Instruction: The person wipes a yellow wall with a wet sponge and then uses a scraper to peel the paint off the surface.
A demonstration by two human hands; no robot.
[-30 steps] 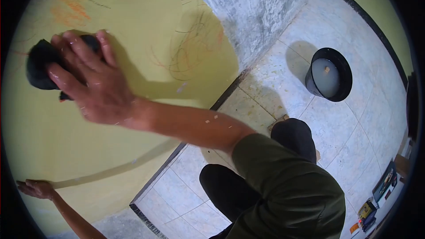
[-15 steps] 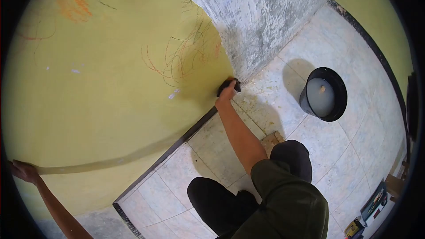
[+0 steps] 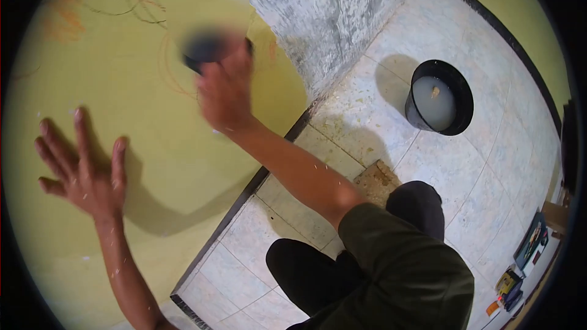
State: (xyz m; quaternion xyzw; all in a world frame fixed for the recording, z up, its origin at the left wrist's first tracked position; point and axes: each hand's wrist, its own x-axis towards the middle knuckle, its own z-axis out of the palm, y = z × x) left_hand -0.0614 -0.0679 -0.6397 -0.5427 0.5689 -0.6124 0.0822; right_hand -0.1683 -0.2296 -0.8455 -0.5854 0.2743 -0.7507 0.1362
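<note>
My right hand [image 3: 226,91] is closed around a dark block-like pad [image 3: 205,50], which is smeared by motion against the yellow wall [image 3: 183,165]. Its exact kind cannot be made out. Around the pad, dark and orange scribbles mark the paint. To the left, my left hand [image 3: 88,177] lies on the same wall with fingers spread, holding nothing. Pale flecks dot that forearm. Just right of the pad, the yellow paint ends at a ragged edge beside a grey, scraped wall section [image 3: 318,18].
A black bucket [image 3: 469,101] of cloudy liquid, with a pale lump in it, stands on the tiled floor [image 3: 458,165]. Flakes litter the tiles by the wall corner. Near my knee lies a brown piece [image 3: 377,182]. Assorted items [image 3: 510,284] sit at lower right.
My right hand has moved the pad up the wall, away from the low corner by the skirting. My left hand has come from the far left edge and now lies spread higher on the wall.
</note>
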